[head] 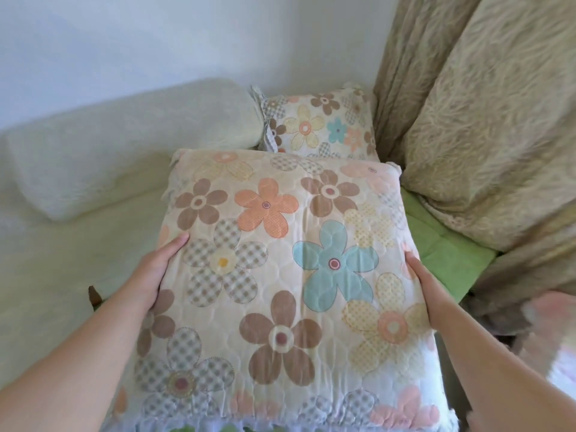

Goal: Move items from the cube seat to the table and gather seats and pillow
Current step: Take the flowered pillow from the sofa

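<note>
A large quilted pillow with brown, orange and blue flowers fills the middle of the head view, held flat in front of me above the sofa. My left hand grips its left edge, thumb on top and the fingers hidden underneath. My right hand grips its right edge the same way. A second, smaller flowered pillow leans upright in the sofa's back corner, just beyond the held one.
A cream-covered sofa seat spreads to the left, with a cream bolster along the white wall. A beige shaggy throw covers the sofa part on the right, with a green cover showing below it.
</note>
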Demonstrator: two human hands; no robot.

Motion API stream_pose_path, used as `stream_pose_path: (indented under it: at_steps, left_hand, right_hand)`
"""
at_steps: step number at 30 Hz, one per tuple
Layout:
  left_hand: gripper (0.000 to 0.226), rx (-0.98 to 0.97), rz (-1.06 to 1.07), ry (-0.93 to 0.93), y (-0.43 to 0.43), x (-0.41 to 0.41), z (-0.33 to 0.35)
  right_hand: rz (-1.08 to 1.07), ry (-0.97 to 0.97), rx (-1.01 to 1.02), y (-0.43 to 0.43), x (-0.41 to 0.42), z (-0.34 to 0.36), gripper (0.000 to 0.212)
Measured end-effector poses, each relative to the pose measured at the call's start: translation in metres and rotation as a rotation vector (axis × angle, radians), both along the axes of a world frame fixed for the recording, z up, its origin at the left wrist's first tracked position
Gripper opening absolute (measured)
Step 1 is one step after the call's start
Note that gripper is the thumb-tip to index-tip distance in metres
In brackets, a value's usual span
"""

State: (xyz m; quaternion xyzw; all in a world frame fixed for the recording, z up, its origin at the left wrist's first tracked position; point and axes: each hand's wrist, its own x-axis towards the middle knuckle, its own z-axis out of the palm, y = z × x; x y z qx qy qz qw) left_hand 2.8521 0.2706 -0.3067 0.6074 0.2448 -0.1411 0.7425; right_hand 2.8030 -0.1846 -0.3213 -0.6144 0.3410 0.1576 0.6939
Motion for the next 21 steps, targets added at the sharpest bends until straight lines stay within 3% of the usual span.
stream_pose_path:
  at_steps: [5,7,9,12,16,21]
  left_hand:
    - [0.071,0.022,-0.136,-0.01,-0.032,0.008,0.008]
    - [0.068,0.007,-0.195,0.005,-0.049,0.012,0.01]
    - [0.081,-0.011,-0.284,0.018,-0.073,0.015,0.009]
    - [0.072,-0.058,-0.426,-0.015,-0.12,0.013,0.011]
    - [0.064,-0.083,-0.601,-0.051,-0.182,0.003,0.021]
    - [0.068,-0.113,-0.857,-0.054,-0.264,-0.028,0.027]
  right_hand:
    - [-0.151,-0.026,0.02,-0.018,-0.068,0.01,0.091]
    - [-0.183,-0.031,0.022,-0.024,-0.094,0.017,0.079]
    - [-0.27,-0.047,0.028,-0.034,-0.125,0.024,0.067]
    - [-0.419,-0.076,-0.016,-0.056,-0.18,0.028,0.079]
    - [-0.543,-0.172,0.022,-0.069,-0.25,0.042,0.042]
    - [-0.79,-0.244,-0.006,-0.068,-0.358,0.06,0.037]
